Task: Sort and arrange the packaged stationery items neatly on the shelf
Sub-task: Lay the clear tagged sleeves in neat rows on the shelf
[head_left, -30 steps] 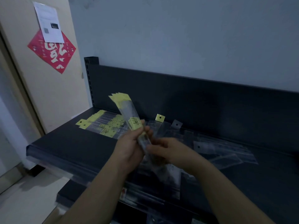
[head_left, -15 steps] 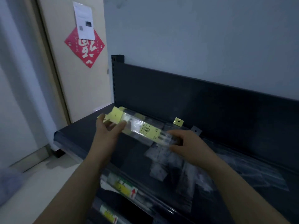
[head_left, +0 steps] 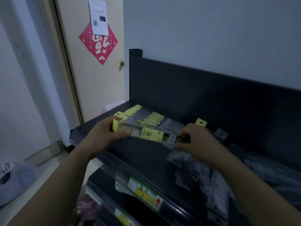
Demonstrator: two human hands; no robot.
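Observation:
I hold a small bundle of long clear packets with yellow header cards (head_left: 150,134) level above the dark shelf (head_left: 143,154). My left hand (head_left: 105,132) grips the yellow-header end and my right hand (head_left: 195,141) pinches the other end. Just behind the bundle, a row of matching yellow-tagged packets (head_left: 151,119) lies on the shelf at the back left. Loose clear packets (head_left: 203,173) are scattered under and right of my right hand, partly hidden by my arm.
The shelf's dark back panel (head_left: 211,95) rises behind the packets. A lower shelf (head_left: 143,191) with price labels juts out below the front edge. A door with a red paper square (head_left: 98,43) stands to the left, and a grey bag (head_left: 14,180) lies on the floor.
The bundle went from upright in my left hand to level between both hands, then down and left toward the yellow-tagged row. My view swung left.

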